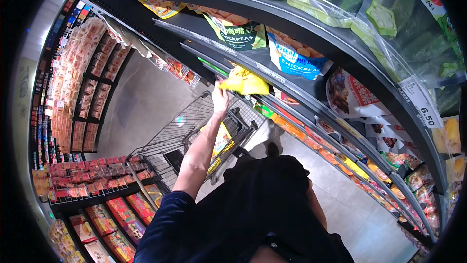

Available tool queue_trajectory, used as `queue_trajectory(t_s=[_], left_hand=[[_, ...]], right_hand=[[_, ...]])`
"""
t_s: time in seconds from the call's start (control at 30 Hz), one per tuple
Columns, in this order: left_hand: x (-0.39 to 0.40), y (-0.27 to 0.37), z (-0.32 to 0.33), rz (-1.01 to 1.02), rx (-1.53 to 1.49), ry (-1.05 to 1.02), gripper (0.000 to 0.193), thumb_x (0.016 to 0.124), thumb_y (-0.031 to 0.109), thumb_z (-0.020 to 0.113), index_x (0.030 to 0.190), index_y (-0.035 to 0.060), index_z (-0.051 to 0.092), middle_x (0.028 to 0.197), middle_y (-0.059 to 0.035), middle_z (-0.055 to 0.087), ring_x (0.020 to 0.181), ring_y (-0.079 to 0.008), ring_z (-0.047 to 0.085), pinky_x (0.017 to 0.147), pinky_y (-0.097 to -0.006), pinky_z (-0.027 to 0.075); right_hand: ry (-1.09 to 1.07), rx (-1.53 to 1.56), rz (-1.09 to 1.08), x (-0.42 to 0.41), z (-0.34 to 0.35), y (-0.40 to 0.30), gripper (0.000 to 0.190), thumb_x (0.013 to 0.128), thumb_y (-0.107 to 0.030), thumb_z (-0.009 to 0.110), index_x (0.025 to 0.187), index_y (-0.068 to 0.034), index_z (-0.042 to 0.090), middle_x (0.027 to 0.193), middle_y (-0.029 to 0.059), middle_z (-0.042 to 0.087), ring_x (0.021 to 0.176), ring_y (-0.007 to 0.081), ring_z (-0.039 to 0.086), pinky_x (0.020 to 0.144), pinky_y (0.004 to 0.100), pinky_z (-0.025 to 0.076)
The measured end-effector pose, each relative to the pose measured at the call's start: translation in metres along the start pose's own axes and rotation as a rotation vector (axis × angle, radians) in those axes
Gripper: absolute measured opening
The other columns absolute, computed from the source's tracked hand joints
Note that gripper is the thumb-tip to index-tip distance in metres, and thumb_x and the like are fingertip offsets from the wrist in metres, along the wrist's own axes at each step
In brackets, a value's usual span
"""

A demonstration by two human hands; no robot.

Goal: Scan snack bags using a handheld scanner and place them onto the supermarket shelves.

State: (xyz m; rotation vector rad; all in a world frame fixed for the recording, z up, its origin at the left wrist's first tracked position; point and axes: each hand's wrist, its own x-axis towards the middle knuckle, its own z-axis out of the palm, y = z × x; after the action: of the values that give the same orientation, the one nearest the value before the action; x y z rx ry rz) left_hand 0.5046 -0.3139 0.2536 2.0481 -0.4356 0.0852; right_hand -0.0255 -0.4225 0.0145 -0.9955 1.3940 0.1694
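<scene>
My left hand (220, 97) reaches out at the front edge of a shelf unit and grips a corner of a yellow snack bag (248, 81), somewhat blurred. Below my outstretched forearm stands a wire shopping cart (164, 128) with yellow packages (223, 137) inside it. Above and right of the yellow bag, a green chickpeas pouch (237, 36) and a blue chickpeas pouch (294, 56) stand on a shelf. My right forearm (316, 204) hangs at my side; the right hand is hidden behind my dark clothing.
Curved shelves with price tags (419, 106) run along the right, loaded with bagged snacks. A display of packaged goods (73, 80) stands at the far left. Boxed items (120, 208) fill a stand at the lower left, close to the cart. Grey floor (135, 80) lies between the displays.
</scene>
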Motion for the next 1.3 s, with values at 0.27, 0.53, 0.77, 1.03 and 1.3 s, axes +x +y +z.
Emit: queue_trajectory(t_s=[0.27,0.53,0.77,1.03,1.3], left_hand=[[-0.033,-0.02,0.004,-0.146,-0.387,0.174,0.013,0.088,0.01,0.049,0.098,0.0012,0.05,0.095,-0.0087,0.058,0.087,-0.0142,0.055,0.077,-0.0277,0.044],[-0.021,0.034,-0.037,0.086,-0.194,0.11,0.024,0.086,0.011,0.048,0.108,-0.0003,0.049,0.114,-0.0151,0.054,0.105,-0.0192,0.05,0.091,-0.0316,0.039],[-0.046,0.05,-0.125,-0.121,-0.458,0.129,0.018,0.093,0.013,0.04,0.1,0.0016,0.051,0.089,-0.0079,0.056,0.084,-0.0115,0.051,0.077,-0.0266,0.042],[-0.108,0.047,-0.169,-0.345,-1.573,-0.026,0.033,0.088,0.031,0.048,0.107,0.0043,0.046,0.088,-0.0041,0.051,0.081,-0.0173,0.05,0.079,-0.0328,0.042],[-0.158,0.029,-0.153,-0.374,-1.903,-0.117,0.031,0.086,0.032,0.05,0.1,0.0046,0.043,0.078,-0.0015,0.041,0.072,-0.0135,0.043,0.07,-0.0284,0.038]], right_hand=[[-0.308,-0.142,-0.508,-0.001,-0.01,-0.013,0.024,0.078,-0.025,0.057,0.089,-0.004,0.059,0.078,0.0091,0.06,0.074,0.0198,0.058,0.064,0.0347,0.045],[-0.094,-0.003,-0.085,-0.064,0.022,-0.147,0.034,0.077,-0.03,0.064,0.091,0.0,0.056,0.072,0.0044,0.057,0.061,0.0125,0.052,0.055,0.0264,0.042],[-0.04,-0.434,-0.24,-0.037,0.007,-0.12,0.035,0.077,-0.032,0.064,0.095,-0.002,0.059,0.078,0.006,0.062,0.071,0.015,0.058,0.065,0.0295,0.046],[-0.19,-0.527,-0.54,-0.042,0.021,-0.161,0.032,0.08,-0.026,0.062,0.098,-0.001,0.06,0.084,0.0075,0.064,0.074,0.017,0.059,0.067,0.0317,0.045],[-0.715,-0.69,-0.463,-0.148,0.114,-0.309,0.028,0.081,-0.026,0.062,0.094,-0.001,0.062,0.075,0.0055,0.064,0.057,0.0086,0.055,0.052,0.024,0.044]])
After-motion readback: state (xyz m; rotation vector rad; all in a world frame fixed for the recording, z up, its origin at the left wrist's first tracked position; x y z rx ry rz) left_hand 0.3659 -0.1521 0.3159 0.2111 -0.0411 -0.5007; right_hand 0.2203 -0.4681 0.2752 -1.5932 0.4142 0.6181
